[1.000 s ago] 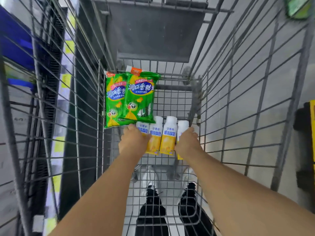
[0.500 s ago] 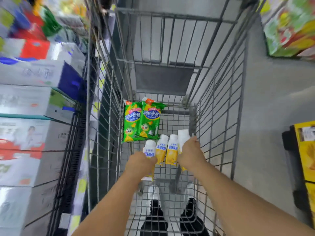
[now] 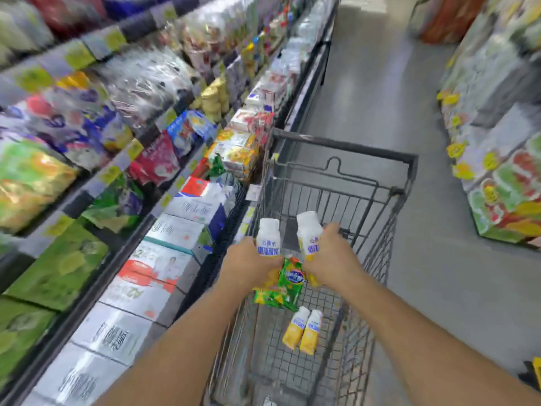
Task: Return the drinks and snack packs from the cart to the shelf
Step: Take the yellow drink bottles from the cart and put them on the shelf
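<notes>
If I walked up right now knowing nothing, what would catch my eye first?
Two bare hands raised over the wire cart, each gripping a white-capped drink bottle: the left hand holds one bottle, the right hand another. Down in the cart lie green snack packs and two more bottles. Crowded, blurred shelves run along the left.

Four drink bottles are being counted: two held (image 3: 268, 237) (image 3: 308, 234), two lying in the cart (image 3: 295, 328) (image 3: 311, 332); two green snack packs (image 3: 288, 284) are being seen.

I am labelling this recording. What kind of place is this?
Most likely a supermarket aisle: stocked shelves with price tags, a wire shopping cart, and more goods displays across the floor.
</notes>
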A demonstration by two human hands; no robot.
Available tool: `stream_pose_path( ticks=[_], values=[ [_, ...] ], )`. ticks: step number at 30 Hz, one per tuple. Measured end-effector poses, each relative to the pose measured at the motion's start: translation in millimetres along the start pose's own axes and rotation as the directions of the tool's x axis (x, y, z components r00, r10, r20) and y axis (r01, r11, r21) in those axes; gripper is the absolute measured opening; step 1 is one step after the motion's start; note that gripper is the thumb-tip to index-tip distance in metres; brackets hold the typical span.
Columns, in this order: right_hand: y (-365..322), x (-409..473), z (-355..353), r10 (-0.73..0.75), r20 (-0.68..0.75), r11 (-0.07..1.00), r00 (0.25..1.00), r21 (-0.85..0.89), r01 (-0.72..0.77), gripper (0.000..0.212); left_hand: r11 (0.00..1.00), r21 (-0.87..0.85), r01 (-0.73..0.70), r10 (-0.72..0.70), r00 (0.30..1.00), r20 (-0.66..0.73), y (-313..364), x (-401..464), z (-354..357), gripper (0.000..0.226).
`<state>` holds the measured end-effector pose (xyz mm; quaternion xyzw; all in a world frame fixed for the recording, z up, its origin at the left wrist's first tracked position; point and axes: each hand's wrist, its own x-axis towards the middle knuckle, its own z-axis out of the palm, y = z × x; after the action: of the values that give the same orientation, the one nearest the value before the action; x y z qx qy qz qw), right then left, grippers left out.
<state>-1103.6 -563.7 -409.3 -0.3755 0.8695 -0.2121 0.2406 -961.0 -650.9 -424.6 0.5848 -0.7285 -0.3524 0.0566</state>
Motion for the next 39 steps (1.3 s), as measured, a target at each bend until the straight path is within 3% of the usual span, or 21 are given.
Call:
stream_pose_path(
  ticks=[9, 18, 24, 32, 35, 39],
  values=[
    [-101.1, -92.2, -77.0, -0.387, 0.034, 0.92, 0.922, -0.048, 0.388, 0.056, 0.987, -0.153, -0.047, -0.004, 0.948, -0.319, 2.1, -122.1, -135.5, 0.04],
    [-203.1, -232.8, -32.9, -0.732, 0.206, 0.681, 0.649, 0.193, 0.707, 0.059, 0.96, -0.242, 0.14, -0.26, 0.765, -0.589, -94.6, -288.0, -221.5, 0.043],
    [-253.1, -340.0, 23.2, -0.839, 0.307, 0.528, 0.448, 0.262, 0.808, 0.055, 0.883, -0.377, 0.279, -0.469, 0.533, -0.704, -185.0, -407.1, -260.3, 0.05],
    [-310.0, -504.5, 105.4, -0.884, 0.399, 0.381, 0.242, 0.317, 0.869, 0.062, 0.805, -0.483, 0.343, -0.586, 0.339, -0.736, -297.6, -557.1, -293.9, 0.05],
    [-330.2, -571.2, 135.3, -0.891, 0.413, 0.347, 0.191, 0.345, 0.872, 0.056, 0.79, -0.502, 0.352, -0.602, 0.287, -0.745, -341.7, -618.0, -310.3, 0.046],
    [-356.5, -655.6, 166.0, -0.902, 0.408, 0.302, 0.139, 0.368, 0.88, 0.053, 0.785, -0.513, 0.346, -0.607, 0.27, -0.747, -394.1, -695.8, -334.1, 0.05]
  ],
)
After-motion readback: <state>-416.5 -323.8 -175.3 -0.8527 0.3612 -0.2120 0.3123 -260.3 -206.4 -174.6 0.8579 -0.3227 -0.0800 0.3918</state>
